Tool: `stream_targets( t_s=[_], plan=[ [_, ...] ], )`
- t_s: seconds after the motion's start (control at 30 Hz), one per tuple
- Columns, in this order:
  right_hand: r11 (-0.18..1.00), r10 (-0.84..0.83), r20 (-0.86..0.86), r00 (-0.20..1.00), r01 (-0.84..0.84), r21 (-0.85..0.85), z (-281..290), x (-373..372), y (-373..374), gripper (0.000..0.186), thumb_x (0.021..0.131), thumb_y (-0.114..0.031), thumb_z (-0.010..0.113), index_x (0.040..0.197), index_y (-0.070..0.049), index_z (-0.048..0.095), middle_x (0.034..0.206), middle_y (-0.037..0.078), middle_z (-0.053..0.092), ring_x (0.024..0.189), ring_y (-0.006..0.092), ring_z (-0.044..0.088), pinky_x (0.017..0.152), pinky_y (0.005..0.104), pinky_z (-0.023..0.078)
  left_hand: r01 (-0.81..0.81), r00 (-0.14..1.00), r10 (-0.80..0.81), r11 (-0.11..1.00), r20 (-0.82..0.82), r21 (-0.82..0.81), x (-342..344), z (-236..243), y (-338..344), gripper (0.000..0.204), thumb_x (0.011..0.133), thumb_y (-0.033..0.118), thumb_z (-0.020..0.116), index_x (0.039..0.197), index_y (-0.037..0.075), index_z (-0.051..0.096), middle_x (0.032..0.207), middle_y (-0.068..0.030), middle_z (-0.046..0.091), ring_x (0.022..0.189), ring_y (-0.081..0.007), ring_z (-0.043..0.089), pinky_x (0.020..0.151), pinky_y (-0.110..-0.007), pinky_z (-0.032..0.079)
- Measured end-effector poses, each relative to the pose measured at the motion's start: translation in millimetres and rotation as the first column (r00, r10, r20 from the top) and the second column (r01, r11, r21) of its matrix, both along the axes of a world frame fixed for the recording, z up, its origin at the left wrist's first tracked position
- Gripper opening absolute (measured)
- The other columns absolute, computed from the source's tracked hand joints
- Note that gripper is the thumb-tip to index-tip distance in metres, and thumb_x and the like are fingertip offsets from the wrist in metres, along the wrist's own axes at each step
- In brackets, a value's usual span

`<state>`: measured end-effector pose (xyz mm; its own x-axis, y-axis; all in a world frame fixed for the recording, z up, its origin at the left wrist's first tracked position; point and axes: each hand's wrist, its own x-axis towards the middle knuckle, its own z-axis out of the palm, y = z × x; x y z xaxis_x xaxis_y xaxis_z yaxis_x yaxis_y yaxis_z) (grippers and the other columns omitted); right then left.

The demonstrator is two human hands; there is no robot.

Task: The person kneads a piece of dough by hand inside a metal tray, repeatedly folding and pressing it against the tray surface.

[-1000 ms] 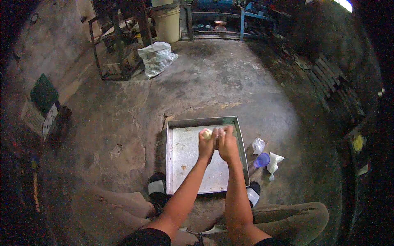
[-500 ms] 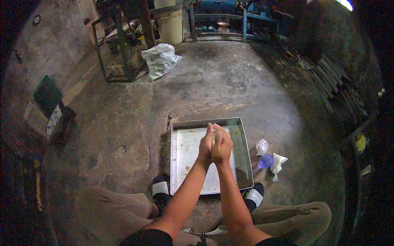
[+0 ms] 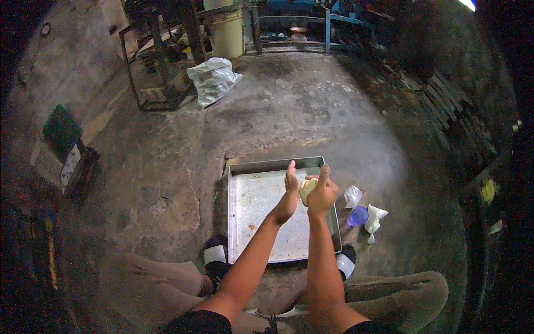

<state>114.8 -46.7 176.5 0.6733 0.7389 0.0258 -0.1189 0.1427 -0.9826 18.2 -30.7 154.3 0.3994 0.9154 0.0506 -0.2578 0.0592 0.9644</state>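
Observation:
A pale lump of dough (image 3: 305,189) rests against the palm of my right hand (image 3: 324,195), whose fingers curl behind it with the thumb pointing up. Just left of it, my left hand (image 3: 287,196) is open and flat, its fingers straight, a small gap away from the lump. Both hands are above a shallow square metal tray (image 3: 258,222) on the floor between my feet. The tray's inside is bare metal with a few brown spots.
Right of the tray lie a clear plastic bag (image 3: 352,196), a purple cup (image 3: 358,216) and a knotted bag of white powder (image 3: 376,217). Farther off are a white sack (image 3: 213,82), a dark metal frame (image 3: 131,67), a pale bucket (image 3: 228,36) and a blue bench (image 3: 327,30).
My hands were pressed together around the lump and have now parted. The right hand moved right with the dough; the left hand flattened and stayed nearly in place. The whole view shifted slightly.

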Motion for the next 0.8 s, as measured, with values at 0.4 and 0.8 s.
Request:
stream_targets(
  t_s=[0.4,0.8],
  plan=[
    [0.946,0.264,-0.378,0.887,-0.314,-0.077,-4,21,-6,0.079,0.094,-0.069,0.031,0.119,0.001,0.056,0.094,0.012,0.063,0.082,0.0200,0.062,0.069,0.0343,0.049,-0.042,0.921,0.238,0.848,-0.309,0.528,6,-7,2,0.071,0.087,0.039,0.068,0.141,0.005,0.038,0.141,-0.0171,0.040,0.131,-0.0316,0.041,0.106,-0.042,0.037],
    [0.740,0.500,0.095,0.861,-0.367,-0.564,52,4,-11,0.074,0.096,-0.062,0.033,0.119,0.003,0.058,0.099,0.028,0.064,0.099,0.0309,0.066,0.083,0.0437,0.051,-0.454,0.883,0.461,0.886,-0.083,0.091,-24,-3,14,0.028,0.083,0.029,0.074,0.083,0.002,0.067,0.070,-0.0021,0.064,0.065,-0.0101,0.060,0.060,-0.026,0.048]
  ],
)
